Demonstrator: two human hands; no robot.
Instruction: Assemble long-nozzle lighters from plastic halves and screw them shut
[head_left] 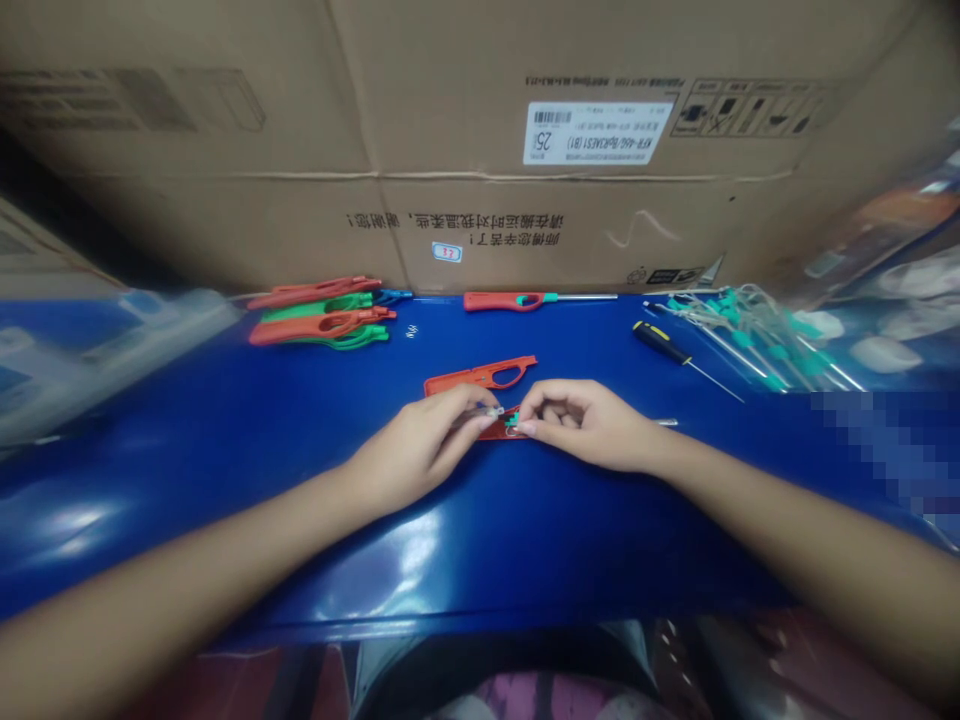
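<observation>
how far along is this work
Done: one assembled-looking orange lighter lies at the back of the blue table. In hand: the left hand and right hand pinch a small part over an open orange shell. Left: the stack of orange and green shells and the pile of teal-tipped tubes look untouched.

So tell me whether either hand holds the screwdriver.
No, the screwdriver lies on the table to the right, while the left hand and right hand pinch small parts.

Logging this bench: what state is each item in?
Left hand: pinching small pale part.
Right hand: pinching small teal part.
Red plastic shell half: flat, untouched.
Red long-nozzle lighter: assembled, lying flat.
Black-and-yellow screwdriver: lying untouched.
Red and green plastic shells: stacked.
</observation>
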